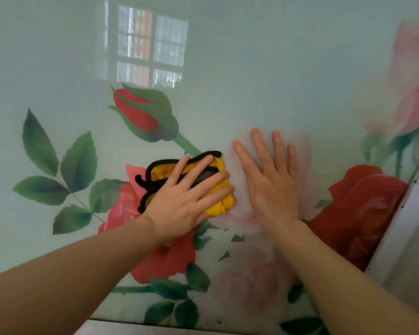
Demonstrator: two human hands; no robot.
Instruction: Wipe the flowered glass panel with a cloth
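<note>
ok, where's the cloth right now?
Head view, centre: the yellow cloth is pressed on the glass panel under the left hand, below the red rosebud; the right hand lies flat just right of it.

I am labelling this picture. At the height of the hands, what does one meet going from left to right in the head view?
Green leaves → left hand, pressing the yellow cloth → right hand → red rose → white frame.

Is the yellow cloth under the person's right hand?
No, the left hand presses the yellow cloth to the glass panel; the right hand lies flat beside it.
</note>
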